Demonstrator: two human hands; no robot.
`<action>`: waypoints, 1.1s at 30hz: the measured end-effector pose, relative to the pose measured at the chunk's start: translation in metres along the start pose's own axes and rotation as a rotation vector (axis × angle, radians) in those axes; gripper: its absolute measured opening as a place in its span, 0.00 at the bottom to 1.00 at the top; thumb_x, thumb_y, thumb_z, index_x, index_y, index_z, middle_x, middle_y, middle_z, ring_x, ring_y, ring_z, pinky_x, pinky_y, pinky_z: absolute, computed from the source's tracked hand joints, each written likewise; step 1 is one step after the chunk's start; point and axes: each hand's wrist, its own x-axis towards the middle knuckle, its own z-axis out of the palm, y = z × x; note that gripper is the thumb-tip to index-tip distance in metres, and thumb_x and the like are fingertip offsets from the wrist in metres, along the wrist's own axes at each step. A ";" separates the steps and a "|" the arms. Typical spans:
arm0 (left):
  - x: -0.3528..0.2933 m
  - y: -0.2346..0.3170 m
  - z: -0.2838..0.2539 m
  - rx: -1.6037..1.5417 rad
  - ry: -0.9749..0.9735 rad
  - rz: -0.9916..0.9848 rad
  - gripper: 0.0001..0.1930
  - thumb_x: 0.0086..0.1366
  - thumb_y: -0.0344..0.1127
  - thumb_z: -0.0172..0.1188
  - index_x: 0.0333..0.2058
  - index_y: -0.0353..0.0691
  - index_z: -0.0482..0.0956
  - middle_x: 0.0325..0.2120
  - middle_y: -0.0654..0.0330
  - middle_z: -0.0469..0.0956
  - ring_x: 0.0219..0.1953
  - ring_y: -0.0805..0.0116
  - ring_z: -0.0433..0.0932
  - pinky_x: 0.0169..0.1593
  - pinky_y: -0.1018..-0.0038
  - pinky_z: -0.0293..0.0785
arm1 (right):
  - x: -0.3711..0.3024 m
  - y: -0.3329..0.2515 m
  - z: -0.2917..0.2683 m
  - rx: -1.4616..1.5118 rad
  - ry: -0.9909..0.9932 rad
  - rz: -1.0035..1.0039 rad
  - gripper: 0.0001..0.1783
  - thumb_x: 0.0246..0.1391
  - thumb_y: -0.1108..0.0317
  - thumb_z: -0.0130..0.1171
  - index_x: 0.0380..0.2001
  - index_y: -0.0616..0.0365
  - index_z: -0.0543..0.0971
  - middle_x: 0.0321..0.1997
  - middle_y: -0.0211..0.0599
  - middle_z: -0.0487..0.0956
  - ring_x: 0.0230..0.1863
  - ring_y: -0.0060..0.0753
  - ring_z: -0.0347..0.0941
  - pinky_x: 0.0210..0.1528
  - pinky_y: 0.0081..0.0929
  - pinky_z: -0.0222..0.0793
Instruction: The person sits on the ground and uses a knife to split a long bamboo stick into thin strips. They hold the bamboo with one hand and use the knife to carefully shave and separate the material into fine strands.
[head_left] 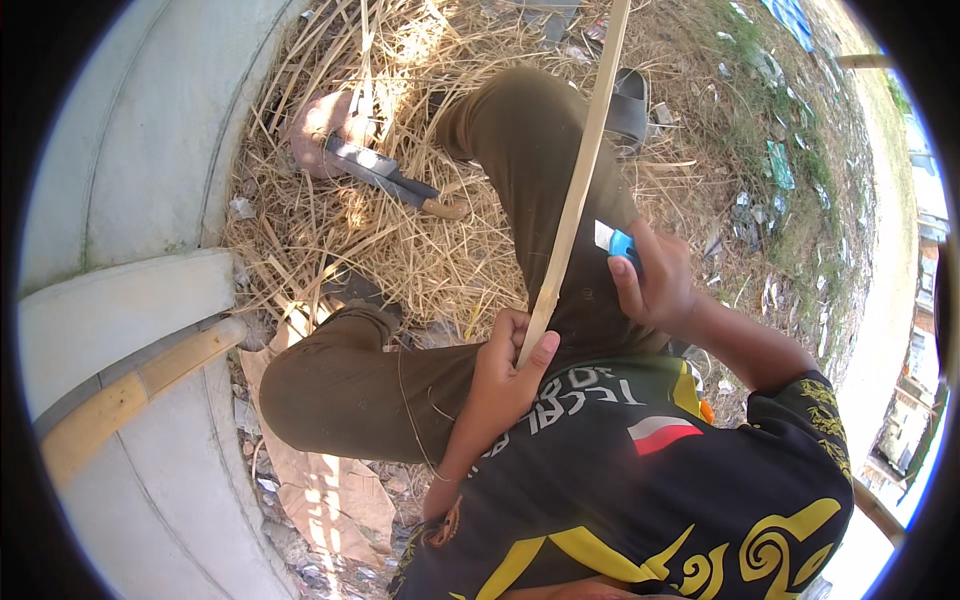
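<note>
My left hand (508,375) is closed around the lower end of a long, flat bamboo strip (578,190), the thumb lying along it. The strip slants up and away past my thigh and leaves the view at the top. To the right of it, my right hand (655,278) grips a small blue cutter (622,245). Its short, wide blade points toward the strip, with a small gap between the two. A thin strand loops from my left forearm across my trousers.
Two large knives (375,172) rest across a rounded block (318,130) amid piled bamboo shavings (440,255). A dark sandal (628,110) lies beyond my knee. On the left stand a pale wall (130,150) and a bamboo pole (140,385). Flattened cardboard (335,500) covers ground beside me.
</note>
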 end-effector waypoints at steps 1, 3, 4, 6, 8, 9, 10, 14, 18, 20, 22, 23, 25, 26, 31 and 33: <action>-0.002 0.003 0.000 0.057 0.025 0.034 0.18 0.74 0.45 0.59 0.42 0.33 0.70 0.24 0.61 0.76 0.26 0.78 0.70 0.30 0.75 0.67 | -0.002 -0.001 0.001 -0.004 -0.006 -0.008 0.19 0.64 0.55 0.58 0.28 0.59 0.69 0.14 0.42 0.69 0.13 0.48 0.69 0.17 0.39 0.62; 0.004 0.014 0.000 0.183 0.059 0.115 0.18 0.74 0.46 0.58 0.43 0.32 0.70 0.24 0.57 0.77 0.26 0.73 0.74 0.31 0.71 0.69 | 0.002 -0.006 0.002 -0.080 -0.036 0.011 0.20 0.65 0.54 0.58 0.28 0.58 0.68 0.13 0.41 0.69 0.12 0.48 0.69 0.17 0.39 0.63; 0.007 0.014 0.000 0.278 0.042 0.138 0.18 0.76 0.46 0.54 0.44 0.32 0.69 0.23 0.49 0.77 0.24 0.60 0.77 0.31 0.64 0.70 | 0.009 -0.007 0.002 -0.115 -0.051 -0.007 0.21 0.65 0.53 0.58 0.28 0.58 0.68 0.13 0.41 0.69 0.12 0.48 0.69 0.17 0.40 0.63; 0.008 0.020 0.004 0.349 0.092 0.160 0.18 0.77 0.46 0.50 0.44 0.32 0.68 0.21 0.47 0.75 0.23 0.52 0.77 0.31 0.61 0.70 | 0.016 -0.011 0.001 -0.128 -0.127 -0.017 0.22 0.65 0.50 0.58 0.27 0.57 0.68 0.13 0.41 0.70 0.12 0.48 0.70 0.16 0.40 0.64; 0.009 0.022 0.009 0.371 0.133 0.200 0.17 0.79 0.45 0.46 0.42 0.33 0.66 0.18 0.44 0.72 0.22 0.43 0.75 0.29 0.56 0.68 | 0.018 -0.013 -0.002 -0.169 -0.223 -0.043 0.24 0.66 0.48 0.57 0.27 0.56 0.67 0.13 0.41 0.71 0.13 0.48 0.72 0.16 0.41 0.65; 0.008 0.024 0.012 0.375 0.150 0.176 0.17 0.79 0.45 0.46 0.41 0.34 0.66 0.18 0.48 0.70 0.22 0.52 0.71 0.29 0.60 0.66 | 0.018 -0.014 -0.004 -0.169 -0.252 -0.079 0.24 0.66 0.47 0.57 0.27 0.56 0.67 0.13 0.41 0.71 0.13 0.48 0.72 0.16 0.41 0.65; 0.007 0.027 0.015 0.380 0.163 0.152 0.17 0.79 0.46 0.46 0.41 0.34 0.66 0.18 0.51 0.68 0.22 0.61 0.67 0.29 0.63 0.65 | 0.018 -0.017 -0.006 -0.170 -0.278 -0.110 0.24 0.66 0.47 0.57 0.27 0.56 0.67 0.13 0.41 0.72 0.13 0.48 0.72 0.16 0.41 0.65; 0.011 0.025 0.028 0.474 0.209 0.186 0.18 0.79 0.47 0.47 0.39 0.35 0.64 0.17 0.55 0.65 0.21 0.70 0.63 0.28 0.67 0.63 | 0.008 -0.015 -0.005 -0.147 -0.310 -0.141 0.24 0.65 0.46 0.57 0.27 0.55 0.68 0.12 0.40 0.72 0.12 0.49 0.72 0.15 0.41 0.66; 0.009 0.020 0.031 0.485 0.211 0.185 0.19 0.78 0.47 0.48 0.39 0.34 0.63 0.17 0.45 0.70 0.20 0.44 0.73 0.27 0.56 0.67 | -0.001 -0.020 -0.003 -0.177 -0.240 -0.070 0.24 0.65 0.45 0.57 0.27 0.54 0.69 0.10 0.39 0.71 0.11 0.48 0.72 0.14 0.41 0.66; 0.007 0.010 0.029 0.468 0.199 0.212 0.19 0.79 0.48 0.47 0.40 0.34 0.63 0.17 0.45 0.70 0.20 0.43 0.73 0.28 0.56 0.67 | -0.010 -0.019 0.001 -0.158 -0.197 -0.054 0.24 0.65 0.45 0.57 0.26 0.54 0.70 0.10 0.38 0.72 0.11 0.47 0.72 0.14 0.41 0.66; 0.004 0.010 0.029 0.488 0.196 0.204 0.19 0.79 0.48 0.46 0.40 0.34 0.64 0.18 0.45 0.71 0.21 0.42 0.74 0.29 0.55 0.67 | -0.013 -0.019 0.006 -0.156 -0.165 -0.043 0.24 0.65 0.45 0.57 0.26 0.54 0.70 0.10 0.38 0.72 0.11 0.47 0.72 0.14 0.40 0.66; 0.003 0.014 0.029 0.516 0.200 0.182 0.19 0.79 0.48 0.45 0.41 0.34 0.64 0.18 0.45 0.71 0.21 0.42 0.74 0.29 0.55 0.67 | -0.012 -0.019 0.008 -0.164 -0.156 -0.041 0.25 0.65 0.45 0.57 0.26 0.54 0.70 0.10 0.38 0.72 0.11 0.46 0.72 0.14 0.40 0.67; 0.000 0.018 0.031 0.575 0.208 0.148 0.19 0.80 0.48 0.43 0.41 0.34 0.64 0.18 0.43 0.72 0.22 0.41 0.75 0.29 0.55 0.67 | -0.012 -0.020 0.012 -0.170 -0.133 -0.026 0.25 0.65 0.44 0.56 0.26 0.54 0.70 0.11 0.39 0.72 0.11 0.46 0.73 0.14 0.40 0.67; -0.003 0.019 0.032 0.606 0.213 0.136 0.19 0.80 0.48 0.43 0.41 0.34 0.64 0.18 0.42 0.72 0.23 0.40 0.75 0.29 0.55 0.67 | -0.013 -0.022 0.013 -0.168 -0.118 -0.013 0.25 0.65 0.44 0.56 0.25 0.54 0.70 0.11 0.39 0.72 0.11 0.47 0.73 0.14 0.40 0.67; -0.028 0.009 0.037 0.630 0.243 0.114 0.18 0.80 0.46 0.43 0.40 0.33 0.64 0.19 0.45 0.70 0.22 0.51 0.69 0.31 0.60 0.66 | -0.007 -0.012 0.013 -0.056 -0.083 0.007 0.26 0.66 0.45 0.54 0.26 0.56 0.71 0.11 0.41 0.72 0.12 0.49 0.72 0.15 0.41 0.67; -0.035 0.003 0.034 0.662 0.245 0.105 0.18 0.80 0.46 0.43 0.42 0.33 0.64 0.19 0.40 0.73 0.24 0.37 0.75 0.30 0.55 0.66 | -0.006 -0.009 0.009 -0.045 -0.103 -0.067 0.26 0.67 0.45 0.53 0.26 0.57 0.72 0.10 0.41 0.72 0.12 0.50 0.72 0.15 0.42 0.67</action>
